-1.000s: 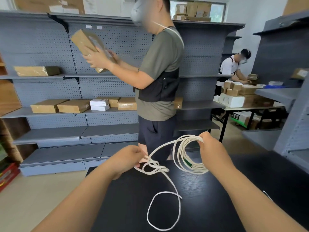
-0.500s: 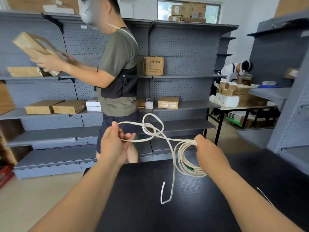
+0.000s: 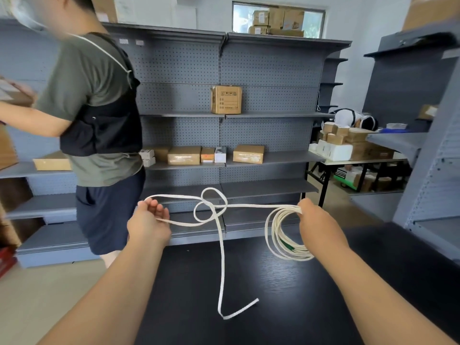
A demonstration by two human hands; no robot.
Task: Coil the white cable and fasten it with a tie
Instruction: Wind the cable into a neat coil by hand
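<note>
We are holding the white cable (image 3: 286, 209) up over the dark desk (image 3: 286, 307), and it is stretching between our hands. Our right hand (image 3: 321, 222) is gripping the top of a hanging coil of several turns, with something green showing among its lower strands. Our left hand (image 3: 146, 220) is holding a bend of the loose part. Between them the cable is twisting into tangled loops, and its free end is trailing onto the desk.

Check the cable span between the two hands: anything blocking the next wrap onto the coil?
Yes: a loose tangle of loops sits mid-span in the white cable, between the left hand and the coil in the right hand. Nothing else intervenes.
</note>
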